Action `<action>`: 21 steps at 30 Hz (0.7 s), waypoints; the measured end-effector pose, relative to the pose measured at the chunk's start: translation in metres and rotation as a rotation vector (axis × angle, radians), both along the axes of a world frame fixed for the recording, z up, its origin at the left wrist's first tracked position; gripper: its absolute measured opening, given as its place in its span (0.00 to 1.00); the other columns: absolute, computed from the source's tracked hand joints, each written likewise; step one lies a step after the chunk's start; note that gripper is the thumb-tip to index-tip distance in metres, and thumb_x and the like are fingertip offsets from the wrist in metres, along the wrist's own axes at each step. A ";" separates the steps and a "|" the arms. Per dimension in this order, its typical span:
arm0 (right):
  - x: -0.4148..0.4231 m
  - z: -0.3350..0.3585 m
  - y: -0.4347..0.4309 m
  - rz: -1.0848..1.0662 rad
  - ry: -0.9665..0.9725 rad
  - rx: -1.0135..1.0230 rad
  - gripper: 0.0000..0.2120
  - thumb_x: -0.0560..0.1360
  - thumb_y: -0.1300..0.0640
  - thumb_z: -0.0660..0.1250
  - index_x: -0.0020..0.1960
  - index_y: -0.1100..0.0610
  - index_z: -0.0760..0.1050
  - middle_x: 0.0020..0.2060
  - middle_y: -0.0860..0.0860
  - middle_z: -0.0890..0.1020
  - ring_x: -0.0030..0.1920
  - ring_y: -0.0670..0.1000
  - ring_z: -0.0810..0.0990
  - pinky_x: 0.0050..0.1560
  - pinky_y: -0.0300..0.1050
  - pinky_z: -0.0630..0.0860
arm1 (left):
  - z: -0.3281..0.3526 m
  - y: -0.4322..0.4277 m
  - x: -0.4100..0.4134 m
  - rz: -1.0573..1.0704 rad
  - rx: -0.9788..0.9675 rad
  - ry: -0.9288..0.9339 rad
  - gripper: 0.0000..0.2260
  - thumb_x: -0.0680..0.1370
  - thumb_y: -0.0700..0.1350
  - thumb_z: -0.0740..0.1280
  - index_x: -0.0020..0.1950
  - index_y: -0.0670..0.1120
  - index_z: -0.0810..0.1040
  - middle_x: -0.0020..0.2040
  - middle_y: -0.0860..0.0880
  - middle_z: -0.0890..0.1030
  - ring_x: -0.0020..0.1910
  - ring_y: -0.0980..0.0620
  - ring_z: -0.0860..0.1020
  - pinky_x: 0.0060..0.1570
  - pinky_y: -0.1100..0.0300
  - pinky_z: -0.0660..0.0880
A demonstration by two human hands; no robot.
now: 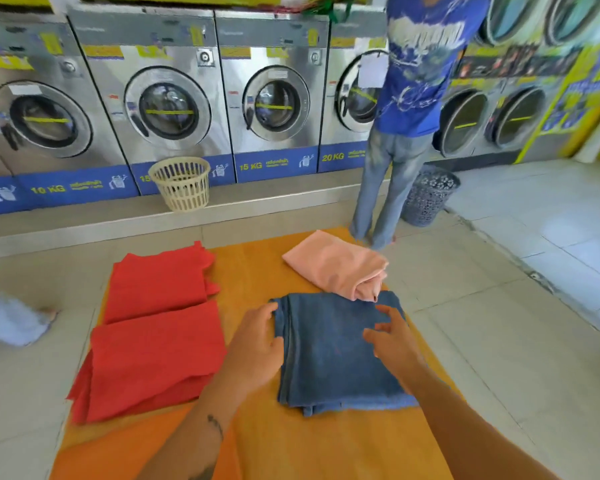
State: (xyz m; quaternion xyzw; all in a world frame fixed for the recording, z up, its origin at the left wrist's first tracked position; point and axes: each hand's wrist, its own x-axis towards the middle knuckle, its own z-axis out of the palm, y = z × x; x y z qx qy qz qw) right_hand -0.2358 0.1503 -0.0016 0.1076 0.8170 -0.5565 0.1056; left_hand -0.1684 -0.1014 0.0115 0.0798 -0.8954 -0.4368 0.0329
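The folded blue towel [333, 351] lies on the orange mat [326, 445], between both hands. The left hand [253, 344] rests along the towel's left edge with its fingers nearly straight, gripping nothing. The right hand [392, 341] is over the towel's right side, fingers spread and loosely bent, holding nothing. A folded pink towel [333, 265] lies just beyond the right hand's fingertips, and red towels [156, 341] lie to the left of the left hand.

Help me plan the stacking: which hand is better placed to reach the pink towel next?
Right, probably. The right hand lies over the blue towel's right side, nearest the pink towel; the left hand rests at the blue towel's left edge, farther away.
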 end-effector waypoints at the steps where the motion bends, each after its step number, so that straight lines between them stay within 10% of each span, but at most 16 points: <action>1: -0.013 -0.001 0.009 -0.014 0.000 -0.011 0.27 0.74 0.59 0.69 0.70 0.48 0.66 0.56 0.54 0.76 0.42 0.51 0.78 0.41 0.46 0.76 | -0.001 0.012 -0.014 -0.029 -0.007 -0.023 0.27 0.77 0.42 0.65 0.75 0.52 0.64 0.69 0.53 0.67 0.68 0.53 0.70 0.67 0.54 0.69; 8: -0.108 -0.004 0.044 -0.024 0.010 -0.026 0.30 0.73 0.52 0.68 0.71 0.44 0.62 0.45 0.42 0.72 0.43 0.41 0.75 0.35 0.39 0.70 | -0.009 0.073 -0.094 -0.142 -0.186 -0.098 0.27 0.77 0.49 0.64 0.75 0.57 0.60 0.72 0.57 0.61 0.71 0.54 0.62 0.66 0.60 0.61; 12: -0.163 -0.019 0.048 0.015 -0.047 0.007 0.35 0.71 0.48 0.69 0.74 0.45 0.59 0.51 0.50 0.77 0.49 0.53 0.78 0.44 0.48 0.75 | -0.019 0.104 -0.142 -0.183 -0.278 -0.158 0.29 0.76 0.47 0.65 0.76 0.55 0.58 0.75 0.55 0.58 0.72 0.50 0.62 0.68 0.53 0.65; 21: -0.224 -0.044 0.025 0.094 -0.195 -0.088 0.35 0.72 0.51 0.66 0.75 0.45 0.57 0.64 0.56 0.70 0.58 0.59 0.75 0.55 0.58 0.78 | -0.051 0.138 -0.174 -0.204 -0.385 -0.214 0.20 0.72 0.45 0.62 0.62 0.61 0.67 0.53 0.60 0.72 0.51 0.55 0.71 0.61 0.53 0.66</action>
